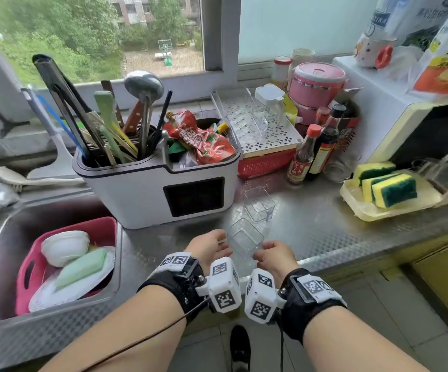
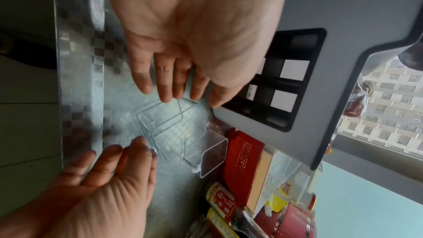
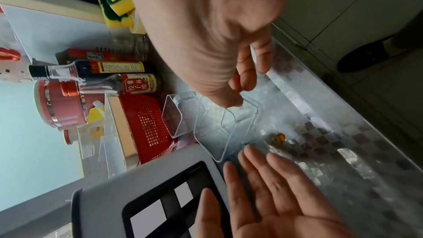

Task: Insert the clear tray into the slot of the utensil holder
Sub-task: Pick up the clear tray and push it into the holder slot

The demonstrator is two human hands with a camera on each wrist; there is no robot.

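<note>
A clear tray (image 1: 244, 237) (image 2: 174, 129) (image 3: 238, 126) sits near the steel counter's front edge, in front of the white utensil holder (image 1: 126, 200). The holder's dark rectangular slot (image 1: 194, 196) (image 2: 281, 79) faces me. My right hand (image 1: 260, 251) (image 3: 240, 95) pinches the tray's near right corner between thumb and curled fingers. My left hand (image 1: 224, 245) (image 2: 178, 95) is open, its straight fingertips at the tray's left rim. A second clear tray (image 1: 259, 205) (image 2: 213, 153) lies just beyond the first.
Utensils and snack packets fill the holder's top. A red basket (image 1: 265, 165) and sauce bottles (image 1: 303, 154) stand behind the trays. Sponges (image 1: 389, 186) lie on a dish at the right. A sink with a pink basin (image 1: 64, 264) is at the left.
</note>
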